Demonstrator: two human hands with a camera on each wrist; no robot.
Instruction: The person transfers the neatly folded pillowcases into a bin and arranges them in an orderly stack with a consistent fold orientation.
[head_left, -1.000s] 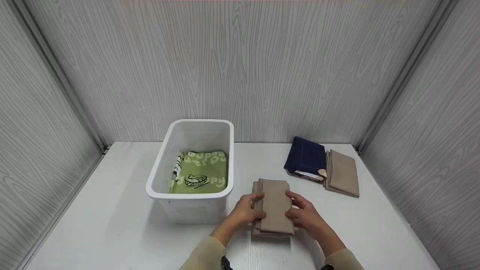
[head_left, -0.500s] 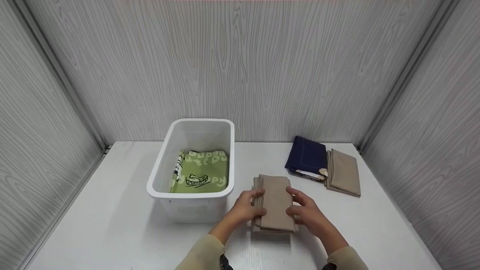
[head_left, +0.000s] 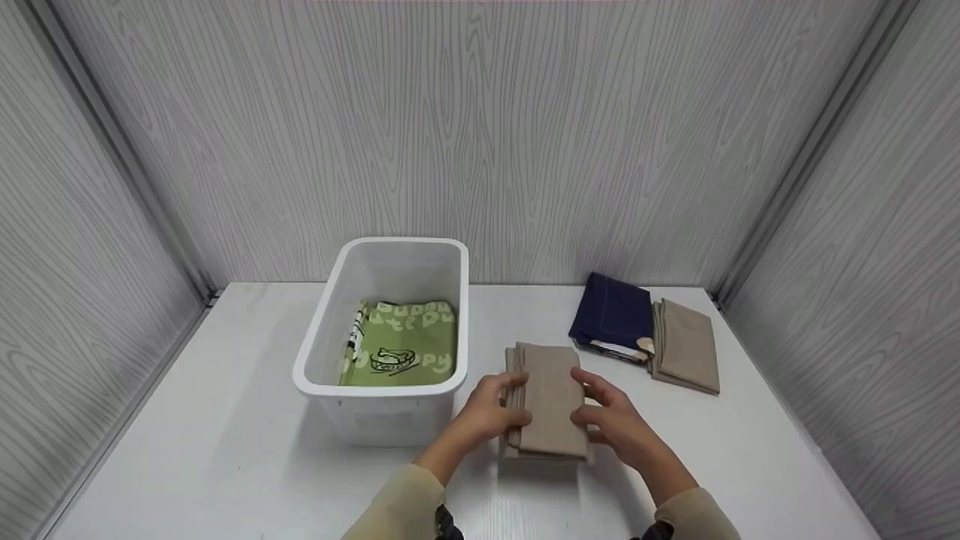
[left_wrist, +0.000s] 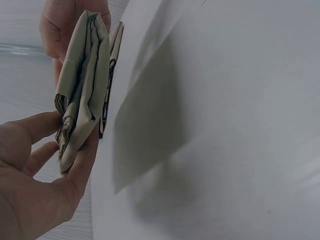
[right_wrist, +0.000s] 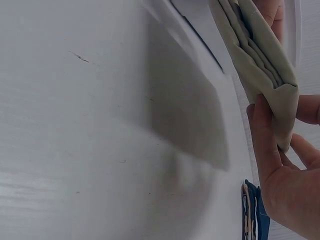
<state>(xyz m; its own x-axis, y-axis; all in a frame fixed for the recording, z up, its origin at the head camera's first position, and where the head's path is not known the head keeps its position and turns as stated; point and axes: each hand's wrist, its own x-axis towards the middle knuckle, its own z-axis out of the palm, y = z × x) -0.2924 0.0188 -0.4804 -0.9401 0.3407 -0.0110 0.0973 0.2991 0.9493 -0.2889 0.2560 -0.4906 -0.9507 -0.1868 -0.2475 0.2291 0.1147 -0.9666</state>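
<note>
Both hands hold a folded beige cloth from its two sides. My left hand pinches the left, layered edge between thumb and fingers, and my right hand grips the opposite edge. In the left wrist view, the beige cloth shows its thick stacked folds, with the left hand curled round its lower end. Seen from the right wrist, the beige cloth is off the table and casts a shadow on it, the thumb and fingers of the right hand on either side.
Left of the hands stands a white plastic bin with a folded green printed cloth inside. Farther right lie a folded navy cloth and a second folded beige cloth, side by side on the white table. Wood-grain panels enclose the table.
Both hands have raised the beige cloth slightly and moved it a little away from the body. The bin and the other cloths stay in place.
</note>
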